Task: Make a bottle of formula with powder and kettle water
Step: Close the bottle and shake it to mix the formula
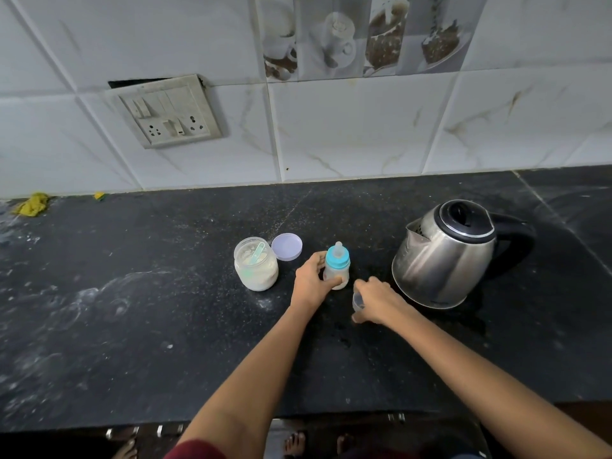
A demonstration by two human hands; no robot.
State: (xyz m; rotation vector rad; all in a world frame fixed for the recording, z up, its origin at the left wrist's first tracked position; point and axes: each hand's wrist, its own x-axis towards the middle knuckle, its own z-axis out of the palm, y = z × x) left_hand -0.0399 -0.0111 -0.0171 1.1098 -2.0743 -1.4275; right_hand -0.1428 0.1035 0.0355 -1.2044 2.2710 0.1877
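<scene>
A small baby bottle [337, 264] with a blue collar and teat stands upright on the black counter [165, 293]. My left hand [311, 279] is wrapped around its lower body. Just right of it, my right hand [374, 301] holds a small clear cap [357, 301] close to the counter. An open jar of formula powder [255, 268] with a pale green scoop [257, 253] inside stands left of the bottle. Its lilac lid [286, 246] lies behind it. The steel kettle [447, 253], lid closed, sits to the right.
A tiled wall with a switch and socket plate [172, 111] rises behind the counter. Yellow scraps [33, 204] lie at the far left back. White powder dusts the counter's left part. Drawer handles and bare feet show below the front edge.
</scene>
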